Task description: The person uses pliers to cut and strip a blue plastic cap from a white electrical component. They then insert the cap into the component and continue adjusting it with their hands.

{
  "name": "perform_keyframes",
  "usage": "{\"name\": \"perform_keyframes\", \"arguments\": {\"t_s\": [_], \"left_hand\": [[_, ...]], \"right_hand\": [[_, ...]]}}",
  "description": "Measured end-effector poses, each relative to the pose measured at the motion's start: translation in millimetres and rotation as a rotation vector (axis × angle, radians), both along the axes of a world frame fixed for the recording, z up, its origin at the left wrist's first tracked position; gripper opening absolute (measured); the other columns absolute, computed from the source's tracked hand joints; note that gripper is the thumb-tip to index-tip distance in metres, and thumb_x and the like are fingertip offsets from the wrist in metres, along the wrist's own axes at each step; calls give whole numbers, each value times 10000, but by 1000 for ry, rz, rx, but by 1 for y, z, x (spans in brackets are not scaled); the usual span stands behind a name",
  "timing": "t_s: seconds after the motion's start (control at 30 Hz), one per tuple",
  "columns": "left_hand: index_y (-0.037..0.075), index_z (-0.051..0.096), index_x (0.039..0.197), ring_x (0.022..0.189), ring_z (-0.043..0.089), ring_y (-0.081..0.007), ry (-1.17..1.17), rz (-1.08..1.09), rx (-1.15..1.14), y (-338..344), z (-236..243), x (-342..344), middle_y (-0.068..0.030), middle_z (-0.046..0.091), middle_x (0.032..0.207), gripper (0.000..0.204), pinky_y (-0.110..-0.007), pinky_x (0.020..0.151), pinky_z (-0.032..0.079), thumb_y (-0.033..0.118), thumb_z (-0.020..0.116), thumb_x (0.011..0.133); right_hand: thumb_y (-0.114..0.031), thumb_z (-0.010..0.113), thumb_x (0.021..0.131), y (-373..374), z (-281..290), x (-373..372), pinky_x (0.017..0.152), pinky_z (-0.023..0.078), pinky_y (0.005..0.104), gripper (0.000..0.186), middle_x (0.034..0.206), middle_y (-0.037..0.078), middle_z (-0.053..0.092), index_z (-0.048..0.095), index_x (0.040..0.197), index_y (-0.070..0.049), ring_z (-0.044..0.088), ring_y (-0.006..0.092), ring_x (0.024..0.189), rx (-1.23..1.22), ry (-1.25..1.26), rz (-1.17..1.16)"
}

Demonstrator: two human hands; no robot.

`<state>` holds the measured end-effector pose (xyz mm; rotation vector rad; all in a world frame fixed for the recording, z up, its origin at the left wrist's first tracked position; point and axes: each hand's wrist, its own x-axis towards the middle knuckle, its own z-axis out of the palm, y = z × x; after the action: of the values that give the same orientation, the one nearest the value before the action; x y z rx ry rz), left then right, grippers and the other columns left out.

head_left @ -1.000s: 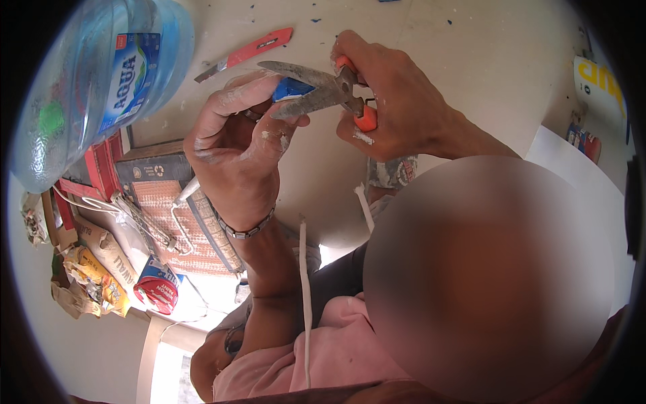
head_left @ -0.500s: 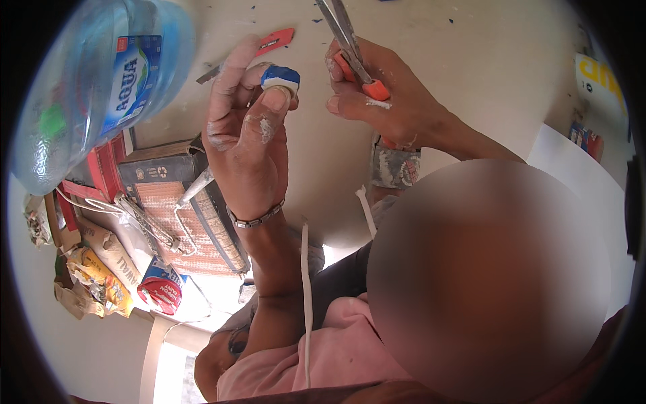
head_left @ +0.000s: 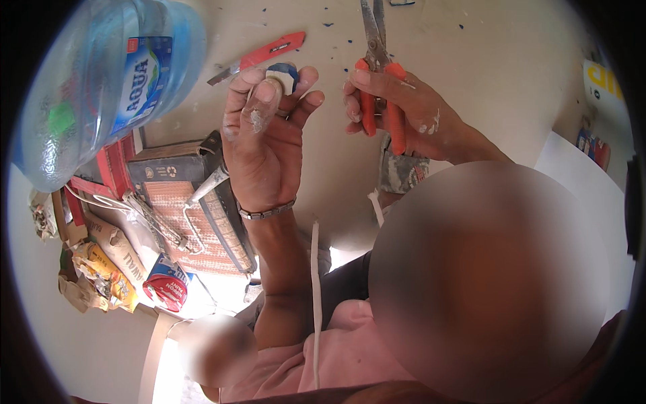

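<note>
My left hand (head_left: 268,145), dusted with white, pinches a small blue-and-white piece (head_left: 282,79) between thumb and fingers. To its right, my right hand (head_left: 424,114) is closed around metal snips (head_left: 396,131) with orange handles, their blades pointing upward and away from the piece. A red utility knife (head_left: 276,47) lies on the pale surface just beyond my left hand, and small blue scraps (head_left: 328,25) are scattered beside it.
A big clear water bottle (head_left: 87,87) fills the upper left. Below it are a dark-framed box with meshed panel (head_left: 171,205), cables, paper bags (head_left: 114,249) and a red-and-blue can (head_left: 165,289). A yellow-and-white package (head_left: 599,81) is at far right; white cord (head_left: 315,283) hangs below my hands.
The snips have left the piece in my left hand and swung upright, lower handles now showing. Both hands have shifted slightly rightward, and my left fingers have curled around the piece.
</note>
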<state>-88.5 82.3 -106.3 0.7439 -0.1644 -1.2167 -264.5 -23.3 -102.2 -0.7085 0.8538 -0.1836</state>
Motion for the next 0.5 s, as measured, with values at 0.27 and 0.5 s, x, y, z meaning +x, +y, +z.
{"name": "perform_keyframes", "arguments": {"t_s": [0.27,0.5], "left_hand": [[-23,607,1238,1042,725,-296,-205,133,91,-6,0,-20,-123,708,1068,283,-416,879,618,49,673,973],[-45,614,1170,953,728,-243,-368,281,121,-10,6,-34,-155,707,1077,273,-376,824,634,-64,692,910]], "right_hand": [[-129,666,895,8,-4,0,675,448,386,198,787,104,554,537,1017,-39,569,225,742,-726,199,120],[-99,670,798,6,-3,5,814,473,489,351,989,206,625,532,1104,4,598,387,944,-1150,350,227]]}}
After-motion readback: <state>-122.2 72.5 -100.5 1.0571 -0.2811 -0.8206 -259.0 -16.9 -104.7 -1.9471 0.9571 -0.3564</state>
